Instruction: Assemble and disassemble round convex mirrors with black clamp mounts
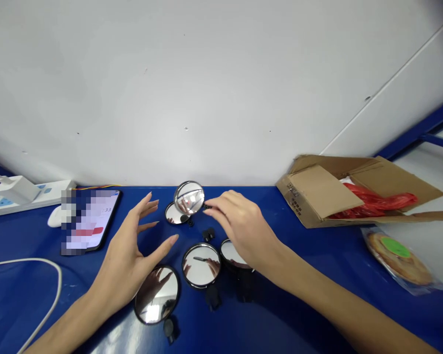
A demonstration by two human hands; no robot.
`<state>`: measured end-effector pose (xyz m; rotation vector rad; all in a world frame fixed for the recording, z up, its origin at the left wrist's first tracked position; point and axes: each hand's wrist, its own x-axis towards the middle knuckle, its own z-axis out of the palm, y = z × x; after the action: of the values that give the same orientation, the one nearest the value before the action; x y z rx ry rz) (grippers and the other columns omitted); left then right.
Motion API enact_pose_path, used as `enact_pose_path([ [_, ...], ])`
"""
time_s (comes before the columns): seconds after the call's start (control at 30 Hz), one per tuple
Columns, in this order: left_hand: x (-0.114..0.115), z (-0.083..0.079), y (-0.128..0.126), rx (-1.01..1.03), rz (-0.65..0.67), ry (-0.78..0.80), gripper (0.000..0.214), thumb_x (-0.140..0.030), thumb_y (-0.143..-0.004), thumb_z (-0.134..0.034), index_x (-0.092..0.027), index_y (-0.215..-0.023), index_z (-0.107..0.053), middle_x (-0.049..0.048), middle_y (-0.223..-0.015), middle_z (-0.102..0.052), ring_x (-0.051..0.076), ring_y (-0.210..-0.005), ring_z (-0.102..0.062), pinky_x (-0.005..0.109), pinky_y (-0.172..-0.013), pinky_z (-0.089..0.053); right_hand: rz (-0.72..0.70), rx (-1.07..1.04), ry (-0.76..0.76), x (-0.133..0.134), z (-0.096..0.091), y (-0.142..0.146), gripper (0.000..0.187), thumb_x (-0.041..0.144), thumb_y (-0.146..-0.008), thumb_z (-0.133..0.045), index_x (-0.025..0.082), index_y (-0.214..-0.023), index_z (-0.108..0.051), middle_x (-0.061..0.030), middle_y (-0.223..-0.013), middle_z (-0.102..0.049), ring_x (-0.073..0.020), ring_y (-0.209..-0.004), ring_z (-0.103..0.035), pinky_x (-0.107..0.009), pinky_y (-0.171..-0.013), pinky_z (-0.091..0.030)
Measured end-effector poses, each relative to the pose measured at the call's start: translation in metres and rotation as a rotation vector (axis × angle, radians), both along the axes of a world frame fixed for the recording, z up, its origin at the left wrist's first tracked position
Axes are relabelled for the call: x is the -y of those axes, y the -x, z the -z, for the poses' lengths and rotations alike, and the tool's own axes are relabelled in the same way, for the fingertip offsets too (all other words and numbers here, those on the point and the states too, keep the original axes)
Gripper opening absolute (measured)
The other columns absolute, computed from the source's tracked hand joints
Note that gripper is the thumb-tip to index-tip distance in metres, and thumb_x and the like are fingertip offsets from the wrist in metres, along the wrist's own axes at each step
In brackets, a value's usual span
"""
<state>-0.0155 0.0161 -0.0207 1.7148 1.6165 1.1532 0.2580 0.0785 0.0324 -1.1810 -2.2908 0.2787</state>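
Near the top centre of the blue workbench (22,305), a round convex mirror (189,197) stands tilted, its face toward the viewer, overlapping a second mirror (174,214). Being round, it shows no long axis. The right hand (239,226) is at its right edge, fingers (211,209) half curled; whether they grip it cannot be told. The left hand (127,263) is spread open, holding nothing, just above a lower mirror (157,295) at bottom centre.

1. My right hand (239,223) reaches toward twelve o'clock, fingertips just beside a tilted round mirror (189,197).
2. My open left hand (131,250) is spread near another round mirror (157,295) on the blue table (22,231).
3. A cardboard box (317,191) sits at two o'clock.
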Motion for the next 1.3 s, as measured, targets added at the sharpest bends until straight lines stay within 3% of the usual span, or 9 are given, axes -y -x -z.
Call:
enact_pose_path([
  [0.1, -0.002, 0.000, 0.002, 0.022, -0.052, 0.022, 0.088, -0.061, -0.104, -0.081, -0.037, -0.179, -0.042, 0.0170, -0.164, -0.069, 0.042, -0.130, -0.082, 0.029, -0.053, -0.067, 0.168, -0.037, 0.079, -0.012, 0.007, -0.007, 0.014, 0.019, -0.117, -0.070, 0.017, -0.116, -0.083, -0.0112, -0.112, -0.085, -0.0273, -0.103, -0.079, -0.040, -0.093, -0.058],
  [0.27, 0.000, -0.001, 0.001, 0.031, -0.066, 0.032, 0.081, -0.063, -0.103, -0.082, -0.038, -0.173, -0.048, 0.0141, -0.152, -0.073, 0.038, -0.118, -0.084, 0.026, -0.046, -0.061, 0.238, -0.027, 0.184, -0.020, 0.021, -0.012, 0.016, 0.021, -0.114, -0.071, 0.019, -0.104, -0.084, -0.0097, -0.102, -0.087, -0.0275, -0.094, -0.081, -0.038, -0.084, -0.058],
  [0.5, 0.002, -0.004, 0.000, 0.029, -0.058, 0.021, 0.073, -0.060, -0.105, -0.080, -0.038, -0.169, -0.051, 0.0127, -0.144, -0.076, 0.034, -0.111, -0.084, 0.023, -0.043, -0.056, 0.236, 0.006, 0.294, -0.025, 0.027, -0.009, 0.024, 0.036, -0.113, -0.074, 0.024, -0.097, -0.088, -0.0078, -0.089, -0.087, -0.0272, -0.086, -0.082, -0.035, -0.077, -0.058],
  [0.63, 0.002, -0.006, 0.001, 0.012, -0.012, 0.016, 0.064, -0.055, -0.110, -0.075, -0.037, -0.167, -0.052, 0.0081, -0.121, -0.083, 0.031, -0.109, -0.084, 0.022, -0.045, -0.053, 0.228, 0.037, 0.326, -0.028, 0.027, -0.008, 0.024, 0.042, -0.108, -0.081, 0.024, -0.093, -0.088, -0.0080, -0.087, -0.087, -0.0276, -0.082, -0.081, -0.036, -0.076, -0.058],
  [0.83, 0.003, -0.009, 0.001, -0.105, 0.057, 0.028, 0.034, -0.059, -0.111, -0.072, -0.034, -0.135, -0.075, 0.0037, -0.105, -0.082, 0.026, -0.094, -0.080, 0.022, -0.045, -0.053, 0.213, 0.091, 0.351, -0.026, 0.027, -0.008, 0.024, 0.042, -0.108, -0.082, 0.025, -0.092, -0.088, -0.0065, -0.081, -0.085, -0.0286, -0.084, -0.082, -0.036, -0.075, -0.057],
  [1.03, 0.006, -0.011, -0.001, -0.133, 0.044, 0.033, 0.039, -0.059, -0.109, -0.075, -0.035, -0.139, -0.069, -0.0003, -0.095, -0.080, 0.021, -0.078, -0.074, 0.023, -0.044, -0.049, 0.215, 0.122, 0.369, -0.024, 0.024, -0.006, 0.016, 0.030, -0.107, -0.083, 0.025, -0.093, -0.088, -0.0061, -0.084, -0.087, -0.0280, -0.085, -0.083, -0.036, -0.075, -0.056],
  [1.3, 0.003, -0.010, -0.001, -0.130, 0.045, 0.045, 0.033, -0.060, -0.110, -0.072, -0.033, -0.128, -0.074, -0.0020, -0.088, -0.080, 0.021, -0.073, -0.070, 0.027, -0.051, -0.051, 0.231, 0.142, 0.376, -0.023, 0.020, -0.005, 0.017, 0.034, -0.107, -0.085, 0.025, -0.093, -0.087, -0.0049, -0.091, -0.089, -0.0269, -0.084, -0.083, -0.037, -0.074, -0.053],
])
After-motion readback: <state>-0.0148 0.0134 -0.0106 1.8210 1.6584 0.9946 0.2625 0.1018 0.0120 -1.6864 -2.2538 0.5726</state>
